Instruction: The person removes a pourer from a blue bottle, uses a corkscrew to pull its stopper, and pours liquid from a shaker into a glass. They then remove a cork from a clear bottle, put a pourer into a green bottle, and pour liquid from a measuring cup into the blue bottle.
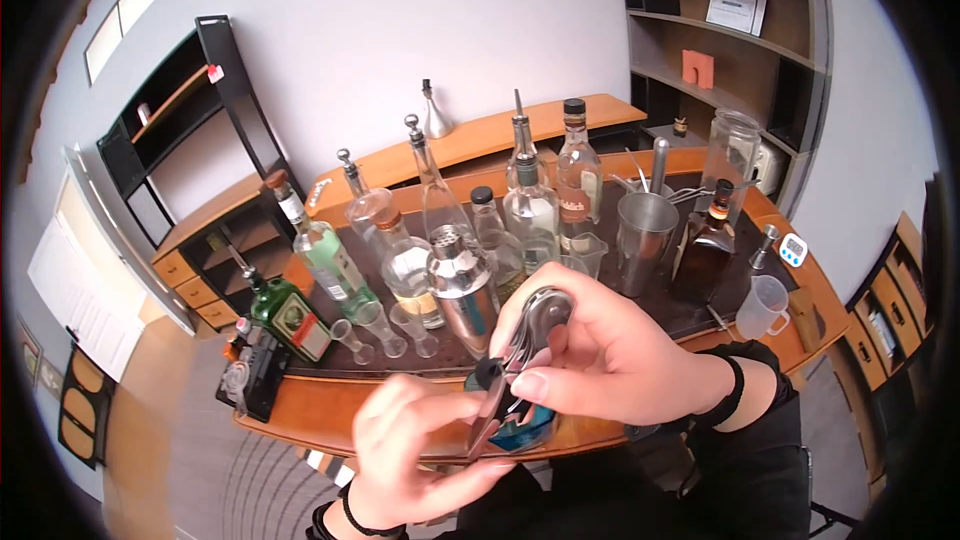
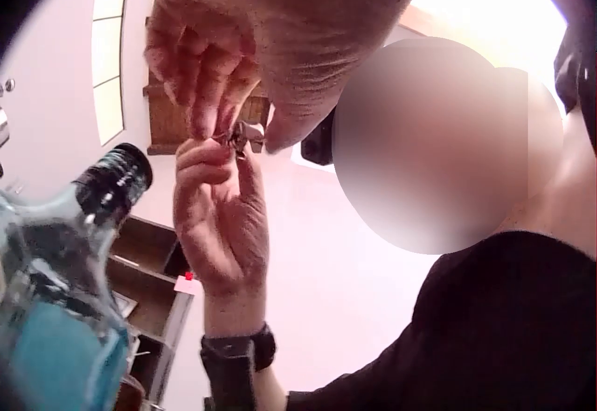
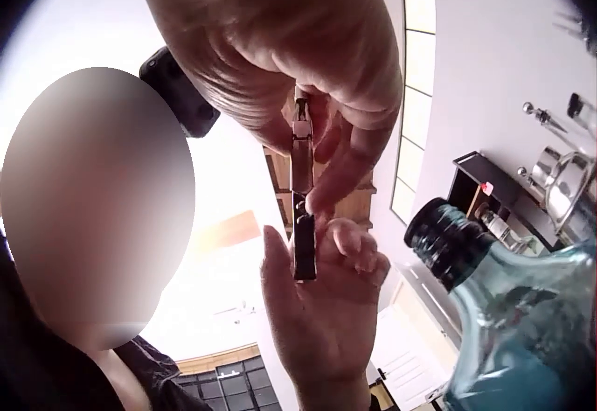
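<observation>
In the head view, my right hand (image 1: 625, 355) holds a silver folding corkscrew (image 1: 543, 320), with the thumb laid along its side. My left hand (image 1: 415, 445) pinches the corkscrew's lower end between fingers and thumb. Seen from the right wrist, the corkscrew (image 3: 303, 164) is edge-on, a narrow upright strip between both hands. A bottle with blue liquid (image 1: 528, 430) stands right below the hands, partly hidden by them. Its black neck (image 2: 117, 180) and clear shoulders show in the left wrist view.
Behind the hands are a steel cocktail shaker (image 1: 462, 285), several bottles, and a metal mixing tin (image 1: 645, 230). Small glasses (image 1: 380, 330) and a green bottle (image 1: 290, 315) stand left. A dark brown bottle (image 1: 703, 250), plastic measuring jug (image 1: 763, 307) and timer (image 1: 793, 250) stand right.
</observation>
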Demonstrator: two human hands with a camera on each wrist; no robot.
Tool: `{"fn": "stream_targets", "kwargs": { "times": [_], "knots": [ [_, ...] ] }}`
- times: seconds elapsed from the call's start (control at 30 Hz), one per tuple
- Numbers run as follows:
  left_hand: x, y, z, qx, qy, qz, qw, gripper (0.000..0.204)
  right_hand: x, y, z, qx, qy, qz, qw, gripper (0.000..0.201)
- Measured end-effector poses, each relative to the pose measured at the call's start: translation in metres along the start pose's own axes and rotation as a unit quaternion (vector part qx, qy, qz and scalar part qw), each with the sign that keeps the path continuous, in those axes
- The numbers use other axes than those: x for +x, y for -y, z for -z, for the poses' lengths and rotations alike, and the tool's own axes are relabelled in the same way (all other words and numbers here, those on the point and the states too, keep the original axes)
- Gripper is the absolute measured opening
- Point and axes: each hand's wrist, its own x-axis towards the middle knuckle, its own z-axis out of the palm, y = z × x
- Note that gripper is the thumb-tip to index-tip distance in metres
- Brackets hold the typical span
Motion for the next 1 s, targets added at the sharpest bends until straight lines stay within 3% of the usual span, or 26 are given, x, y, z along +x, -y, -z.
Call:
{"fn": "stream_targets", "kwargs": {
  "times": [0.07,0.1,0.17,0.3,0.33,0.43,0.6,0.67,0.77,0.87,1.0],
  "knots": [
    [-0.011,-0.001,-0.007,-0.11,-0.015,0.081,0.991,0.028,0.007,-0.004,-0.007,-0.011,0.025,0.025,0.999,0.028],
    [-0.019,-0.004,-0.005,-0.082,-0.018,0.122,0.989,0.025,0.008,-0.003,-0.007,-0.069,0.046,0.02,0.996,0.031],
    [-0.031,0.003,-0.009,-0.083,-0.035,0.125,0.988,0.023,0.01,-0.001,-0.009,-0.134,0.066,0.05,0.988,0.038],
    [-0.039,0.002,-0.012,-0.068,-0.009,0.15,0.986,0.024,0.009,-0.007,-0.009,-0.115,0.07,-0.017,0.991,0.04],
    [-0.038,0.002,-0.014,-0.096,-0.011,0.155,0.983,0.024,0.009,-0.009,-0.01,-0.116,0.069,0.005,0.991,0.039],
    [-0.039,0.004,-0.014,-0.1,-0.003,0.165,0.981,0.023,0.008,-0.002,-0.008,-0.165,0.083,-0.055,0.981,0.038],
    [-0.04,0.006,-0.013,-0.103,0.043,0.169,0.979,0.026,0.004,-0.004,-0.006,-0.21,0.089,-0.03,0.973,0.035],
    [-0.034,0.01,-0.012,-0.102,0.003,0.148,0.984,0.022,0.002,-0.01,-0.006,-0.204,0.083,-0.044,0.974,0.033],
    [-0.024,0.008,0.0,-0.083,0.068,0.166,0.98,0.02,0.002,-0.008,-0.005,-0.2,0.078,-0.032,0.976,0.032],
    [-0.02,0.007,0.005,-0.06,0.098,0.168,0.979,0.019,0.002,-0.012,-0.007,-0.157,0.058,0.011,0.986,0.025],
    [-0.017,0.004,0.013,-0.031,0.101,0.133,0.986,0.018,-0.002,-0.013,-0.003,-0.171,0.085,-0.013,0.982,0.028]
  ]
}}
